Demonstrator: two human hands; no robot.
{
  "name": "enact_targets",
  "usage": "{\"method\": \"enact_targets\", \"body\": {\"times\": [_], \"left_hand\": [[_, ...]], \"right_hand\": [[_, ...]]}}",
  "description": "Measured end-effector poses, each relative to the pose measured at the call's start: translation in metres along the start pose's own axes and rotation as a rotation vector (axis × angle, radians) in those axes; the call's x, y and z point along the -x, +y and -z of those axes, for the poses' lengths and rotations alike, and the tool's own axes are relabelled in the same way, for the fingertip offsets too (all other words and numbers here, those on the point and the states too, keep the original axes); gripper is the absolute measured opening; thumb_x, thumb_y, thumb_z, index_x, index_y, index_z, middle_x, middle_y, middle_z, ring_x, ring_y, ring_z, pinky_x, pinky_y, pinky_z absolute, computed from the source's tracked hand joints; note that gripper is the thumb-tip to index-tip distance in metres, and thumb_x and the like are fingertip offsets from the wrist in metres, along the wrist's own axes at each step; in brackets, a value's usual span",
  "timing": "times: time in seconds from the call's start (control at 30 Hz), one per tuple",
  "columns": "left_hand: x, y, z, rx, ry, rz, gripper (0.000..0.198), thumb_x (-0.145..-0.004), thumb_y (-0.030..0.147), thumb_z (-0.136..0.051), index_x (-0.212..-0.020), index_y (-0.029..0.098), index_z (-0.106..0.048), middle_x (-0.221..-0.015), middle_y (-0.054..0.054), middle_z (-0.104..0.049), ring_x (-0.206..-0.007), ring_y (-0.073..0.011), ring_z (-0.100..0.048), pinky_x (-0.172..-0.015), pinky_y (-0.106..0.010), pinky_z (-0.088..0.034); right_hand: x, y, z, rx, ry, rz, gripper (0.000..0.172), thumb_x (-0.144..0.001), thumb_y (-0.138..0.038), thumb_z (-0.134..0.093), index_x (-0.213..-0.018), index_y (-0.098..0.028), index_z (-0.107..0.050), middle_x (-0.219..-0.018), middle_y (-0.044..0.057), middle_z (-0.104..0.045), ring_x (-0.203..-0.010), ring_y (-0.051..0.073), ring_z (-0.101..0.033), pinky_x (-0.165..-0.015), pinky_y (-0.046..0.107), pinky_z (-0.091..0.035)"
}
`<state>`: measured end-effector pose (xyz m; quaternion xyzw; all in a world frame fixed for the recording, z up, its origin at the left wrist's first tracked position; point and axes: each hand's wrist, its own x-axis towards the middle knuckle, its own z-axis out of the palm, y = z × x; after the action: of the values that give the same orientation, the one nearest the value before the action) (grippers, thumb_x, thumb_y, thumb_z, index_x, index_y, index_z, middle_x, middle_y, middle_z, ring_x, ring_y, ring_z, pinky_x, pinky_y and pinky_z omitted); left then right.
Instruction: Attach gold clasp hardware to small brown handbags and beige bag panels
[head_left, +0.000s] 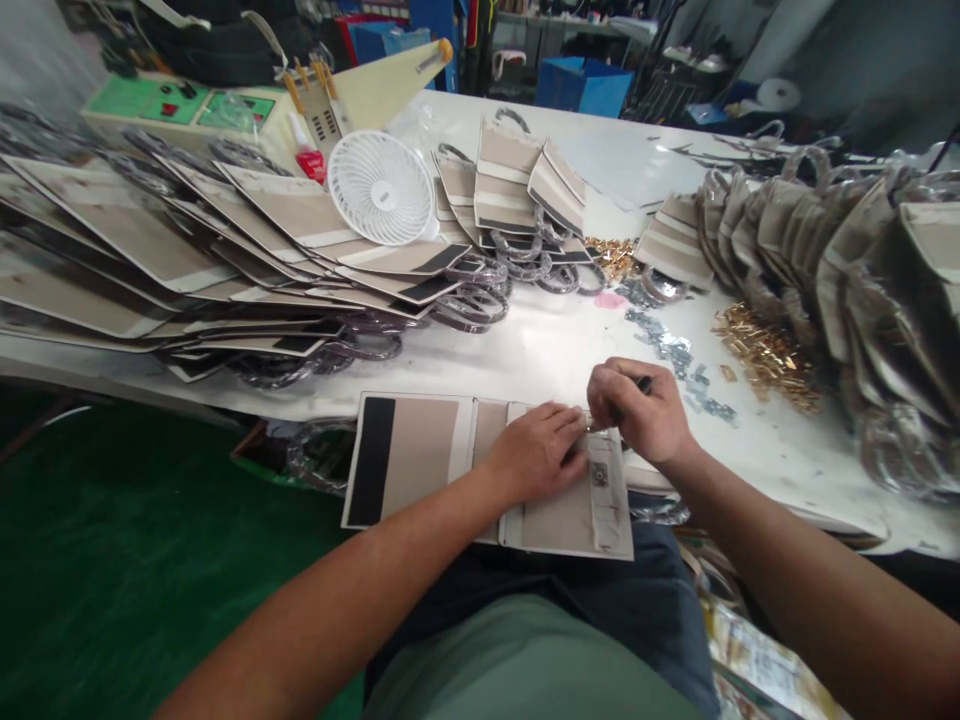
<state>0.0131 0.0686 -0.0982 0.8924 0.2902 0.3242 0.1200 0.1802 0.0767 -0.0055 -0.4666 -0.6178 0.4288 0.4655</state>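
An unfolded beige bag panel (424, 450) with white edging and a black strip lies across the table's front edge and my lap. My left hand (536, 452) rests flat on its right half, fingers stretched toward the right hand. Closed in a fist, my right hand (637, 408) grips a small tool with a dark handle (643, 384); its kind is mostly hidden by the fingers. A bit of shiny metal shows below that fist, at the panel's upper right edge. Nearby on the panel, a square metal fitting (599, 474) sits on a pale strip.
Stacked bag panels with plastic-wrapped handles (285, 215) fill the left; more bag pieces (795, 240) stand right. Gold-coloured metal pieces (772, 355) and flat grey plates (667, 345) lie beyond my right hand. A white fan (382, 187) and a red-labelled bottle (307, 155) are behind.
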Motion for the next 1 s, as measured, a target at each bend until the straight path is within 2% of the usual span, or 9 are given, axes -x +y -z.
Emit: {"method": "enact_targets", "body": {"times": [0.1, 0.17, 0.3, 0.43, 0.6, 0.73, 0.87, 0.93, 1.0], "left_hand": [[0.001, -0.001, -0.003, -0.001, 0.016, 0.022, 0.037, -0.097, 0.029, -0.059, -0.126, 0.006, -0.064, -0.130, -0.017, -0.071, -0.124, -0.0271, -0.063, -0.116, -0.042, -0.050], [0.001, -0.002, -0.004, 0.020, -0.002, 0.037, 0.036, -0.097, 0.029, -0.059, -0.126, 0.009, -0.065, -0.132, -0.016, -0.070, -0.126, -0.0268, -0.063, -0.116, -0.044, -0.049], [0.000, -0.002, -0.004, 0.052, -0.039, 0.071, 0.032, -0.098, 0.029, -0.057, -0.124, 0.014, -0.066, -0.131, -0.014, -0.071, -0.125, -0.0265, -0.063, -0.114, -0.047, -0.052], [0.000, -0.003, -0.003, 0.034, -0.020, 0.049, 0.037, -0.097, 0.030, -0.060, -0.128, 0.011, -0.065, -0.136, -0.015, -0.069, -0.128, -0.0275, -0.062, -0.115, -0.047, -0.051], [0.000, -0.001, -0.003, 0.020, -0.022, 0.061, 0.038, -0.095, 0.029, -0.062, -0.128, 0.011, -0.067, -0.133, -0.015, -0.071, -0.126, -0.0285, -0.063, -0.113, -0.047, -0.054], [0.000, 0.001, -0.002, 0.013, -0.034, 0.071, 0.037, -0.095, 0.028, -0.062, -0.128, 0.012, -0.067, -0.136, -0.015, -0.069, -0.127, -0.0283, -0.062, -0.114, -0.048, -0.052], [-0.003, -0.001, 0.001, 0.022, -0.032, 0.062, 0.036, -0.094, 0.024, -0.062, -0.128, 0.015, -0.068, -0.132, -0.013, -0.071, -0.126, -0.0278, -0.063, -0.110, -0.049, -0.055], [-0.004, 0.001, 0.006, 0.022, -0.021, 0.046, 0.035, -0.095, 0.021, -0.059, -0.128, 0.014, -0.068, -0.131, -0.014, -0.071, -0.125, -0.0271, -0.063, -0.109, -0.049, -0.056], [0.000, 0.010, 0.013, 0.003, 0.005, 0.033, 0.035, -0.097, 0.019, -0.055, -0.129, 0.013, -0.067, -0.133, -0.015, -0.070, -0.128, -0.0273, -0.061, -0.110, -0.049, -0.055]], "right_hand": [[0.003, 0.002, 0.001, -0.191, 0.101, 0.070, 0.043, -0.098, -0.043, -0.065, -0.062, -0.023, -0.051, -0.056, -0.003, -0.051, -0.047, 0.013, -0.046, -0.047, 0.029, -0.037], [0.006, 0.005, -0.002, -0.189, 0.123, 0.089, 0.046, -0.097, -0.047, -0.066, -0.061, -0.023, -0.050, -0.055, -0.003, -0.050, -0.048, 0.013, -0.047, -0.047, 0.029, -0.038], [0.007, 0.006, -0.002, -0.129, 0.102, 0.023, 0.047, -0.097, -0.045, -0.068, -0.060, -0.022, -0.052, -0.053, -0.002, -0.051, -0.047, 0.013, -0.046, -0.048, 0.028, -0.039], [0.004, 0.003, 0.006, -0.241, 0.211, 0.123, 0.042, -0.094, -0.044, -0.070, -0.062, -0.024, -0.052, -0.055, -0.003, -0.050, -0.044, 0.013, -0.044, -0.042, 0.027, -0.035], [0.011, 0.015, 0.007, -0.190, 0.259, 0.014, 0.045, -0.096, -0.042, -0.065, -0.060, -0.024, -0.046, -0.052, -0.004, -0.047, -0.044, 0.012, -0.040, -0.045, 0.027, -0.034], [0.024, 0.014, 0.020, 0.128, 0.187, -0.058, 0.043, -0.096, -0.047, -0.065, -0.062, -0.022, -0.054, -0.054, -0.003, -0.053, -0.051, 0.014, -0.047, -0.053, 0.028, -0.039], [0.038, 0.022, 0.027, 0.651, -0.028, -0.211, 0.016, -0.090, -0.039, -0.072, -0.090, -0.024, -0.074, -0.082, 0.001, -0.075, -0.075, 0.019, -0.067, -0.069, 0.028, -0.048], [0.039, 0.032, 0.025, 0.824, -0.103, -0.268, 0.017, -0.088, -0.034, -0.072, -0.102, -0.028, -0.077, -0.096, 0.002, -0.079, -0.087, 0.023, -0.071, -0.075, 0.029, -0.050], [0.037, 0.039, 0.022, 0.875, -0.104, -0.293, 0.021, -0.086, -0.034, -0.073, -0.106, -0.030, -0.077, -0.100, 0.003, -0.079, -0.092, 0.025, -0.072, -0.075, 0.030, -0.050]]}}
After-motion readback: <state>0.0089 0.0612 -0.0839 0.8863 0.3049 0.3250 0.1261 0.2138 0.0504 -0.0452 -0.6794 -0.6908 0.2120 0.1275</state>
